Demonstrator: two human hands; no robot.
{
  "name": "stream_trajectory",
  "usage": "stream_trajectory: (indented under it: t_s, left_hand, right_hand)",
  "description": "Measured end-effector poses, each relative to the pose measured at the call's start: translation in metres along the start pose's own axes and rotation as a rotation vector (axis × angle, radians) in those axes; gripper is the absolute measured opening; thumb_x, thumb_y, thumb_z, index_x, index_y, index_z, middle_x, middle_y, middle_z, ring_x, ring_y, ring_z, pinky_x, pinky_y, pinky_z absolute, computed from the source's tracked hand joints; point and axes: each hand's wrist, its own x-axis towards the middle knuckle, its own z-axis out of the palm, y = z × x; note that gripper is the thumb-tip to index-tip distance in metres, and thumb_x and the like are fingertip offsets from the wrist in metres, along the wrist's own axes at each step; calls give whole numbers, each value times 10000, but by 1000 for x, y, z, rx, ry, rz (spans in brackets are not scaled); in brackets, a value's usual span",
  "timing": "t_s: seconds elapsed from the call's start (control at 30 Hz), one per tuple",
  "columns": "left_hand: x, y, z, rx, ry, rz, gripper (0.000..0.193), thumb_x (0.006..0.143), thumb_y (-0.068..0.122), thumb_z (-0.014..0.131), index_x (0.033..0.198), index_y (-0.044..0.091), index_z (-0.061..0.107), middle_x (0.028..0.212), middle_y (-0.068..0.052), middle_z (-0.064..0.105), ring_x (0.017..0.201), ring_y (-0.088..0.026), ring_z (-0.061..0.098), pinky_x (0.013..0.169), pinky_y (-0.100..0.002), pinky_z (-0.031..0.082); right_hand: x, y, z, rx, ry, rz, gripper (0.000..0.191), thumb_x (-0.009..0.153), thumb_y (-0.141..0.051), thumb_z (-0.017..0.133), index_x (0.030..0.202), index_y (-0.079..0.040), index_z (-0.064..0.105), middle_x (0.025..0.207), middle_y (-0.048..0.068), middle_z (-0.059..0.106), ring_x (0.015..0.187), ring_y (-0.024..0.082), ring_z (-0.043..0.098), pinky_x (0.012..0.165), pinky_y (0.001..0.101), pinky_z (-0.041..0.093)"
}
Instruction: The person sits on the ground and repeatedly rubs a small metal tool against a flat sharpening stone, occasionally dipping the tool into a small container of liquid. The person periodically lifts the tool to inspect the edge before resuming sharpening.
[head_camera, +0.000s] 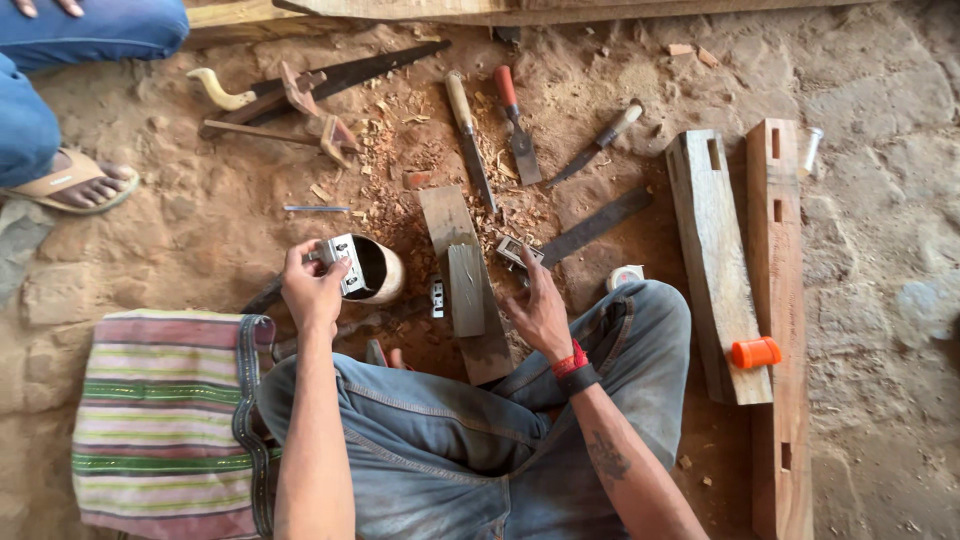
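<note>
Metal block plane (338, 262) in left hand (312, 290) grip; right hand (538, 310) spread wide, empty, beside small wood block (465, 289)

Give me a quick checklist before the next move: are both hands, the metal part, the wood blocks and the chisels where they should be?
1. Left hand grips the small metal part beside the cylindrical can: ok.
2. Right hand open, reaching near the small metal piece: ok, holding nothing.
3. Small wood block lies on the flat board: ok.
4. Chisels lie clear of both hands: ok.
5. Metal part's edge condition: cannot tell.
</note>
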Motion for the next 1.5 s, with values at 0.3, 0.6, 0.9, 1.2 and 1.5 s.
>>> stream_trajectory:
  t_s: [0.3,0.6,0.9,1.2,1.5]
  left_hand:
    - [2,-13,-5,-462,-26,-58,469,862,-78,760,1289,12,586,1111,-132,731,987,-158,706,849,-288,594]
    - [-2,-7,2,-511,-79,-14,481,886,-69,735,1323,18,554,1142,-159,725,1021,-166,696,912,-298,586]
    - [-5,-6,1,-570,-103,25,490,890,-93,730,1330,10,542,1163,-151,719,1035,-166,686,902,-285,578]
    - [-5,-18,7,-293,28,236,528,856,-86,757,1326,7,536,1261,-102,622,1159,-201,650,951,-318,583]
    - [-49,-1,58,-381,-213,119,500,859,-8,820,1297,26,582,1127,-108,703,1015,-151,686,872,-294,582]
  right_hand:
    - [1,-4,-2,1,9,-76,931,836,-188,735,1631,-114,255,1426,219,543,788,227,689,805,385,586]
    - [-1,-12,-4,-33,4,-50,915,869,-312,748,1622,-136,257,1485,217,515,806,241,709,819,394,592]
    - [2,-2,1,-88,51,-159,935,861,-251,760,1635,-124,251,1481,246,509,1098,351,646,913,431,557]
    - [2,2,2,-48,87,-224,865,869,-256,754,1597,-89,319,1441,251,549,1330,414,548,1103,462,448]
    - [6,-3,9,43,121,-265,733,942,-330,757,1535,-40,439,1422,223,593,1315,370,570,1108,435,443]
